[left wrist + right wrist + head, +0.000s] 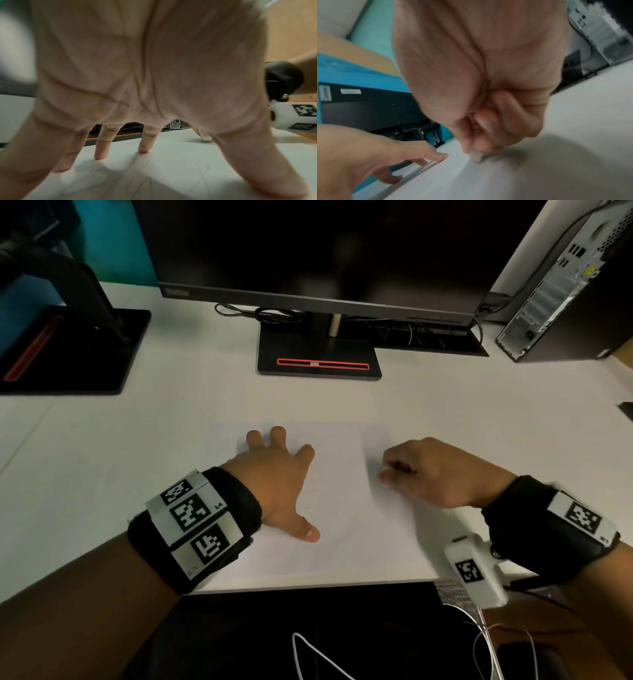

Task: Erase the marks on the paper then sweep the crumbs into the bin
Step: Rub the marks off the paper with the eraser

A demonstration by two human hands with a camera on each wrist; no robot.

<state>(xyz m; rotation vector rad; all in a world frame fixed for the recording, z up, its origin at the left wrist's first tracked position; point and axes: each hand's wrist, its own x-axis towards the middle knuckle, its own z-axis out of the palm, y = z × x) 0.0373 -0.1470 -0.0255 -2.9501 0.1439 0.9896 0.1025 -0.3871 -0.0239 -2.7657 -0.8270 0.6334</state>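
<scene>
Fingers of the left hand (274,474) were splayed flat, pinning the paper (342,518) at desk centre, while the right hand (428,474) at 3 o'clock pinched a small eraser (476,157) on the sheet; short firm strokes away from the pinning hand likely avoided creasing.

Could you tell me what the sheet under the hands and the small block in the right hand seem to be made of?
Sheet: thin matte white paper, apparently; it lies flat and shows faint pencil lines. Block: probably a rubber eraser, pale grey and dull, pinched by the right hand; blur leaves this uncertain.
</scene>
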